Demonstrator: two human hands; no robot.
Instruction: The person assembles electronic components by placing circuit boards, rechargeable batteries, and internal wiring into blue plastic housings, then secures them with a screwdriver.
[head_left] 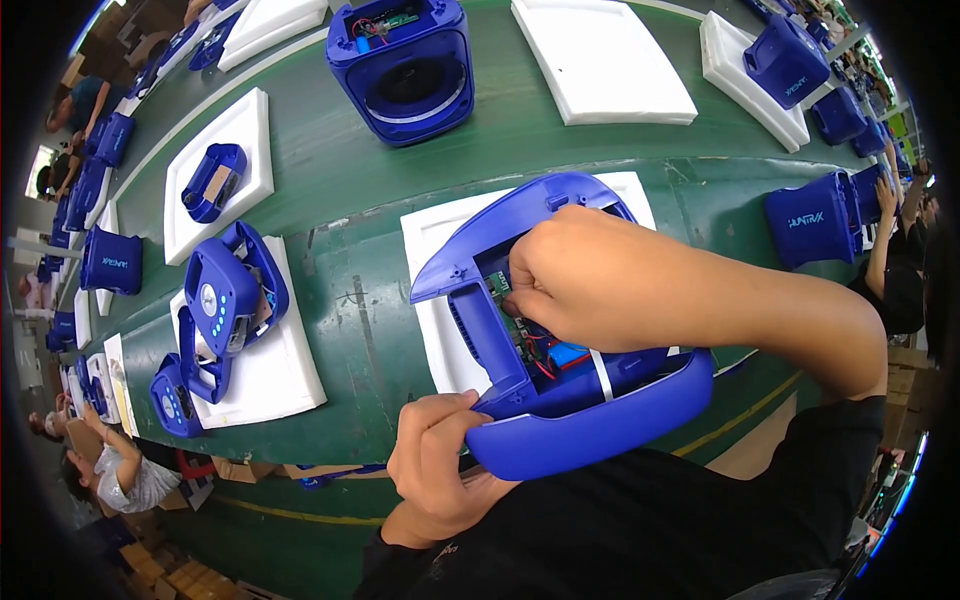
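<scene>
A blue plastic speaker housing (590, 430) lies opened toward me on a white foam pad (425, 235) at the bench's near edge. Inside it show a green circuit board (498, 284), red wires and a blue battery pack (567, 354). My left hand (435, 460) grips the housing's near left corner, fingers curled over the rim. Reaching in from the right, my right hand (560, 280) is closed with fingertips down at the circuit board. Whatever those fingers pinch is hidden behind the hand. A white strip (601, 375) crosses the housing beside the battery.
To the left, blue panels with round buttons (222, 300) rest on a foam pad (290, 375). Across the green bench (350, 310), an open speaker housing (400, 75) stands on the belt near white foam pads (605, 65). More blue housings (812, 220) and co-workers' arms are at right.
</scene>
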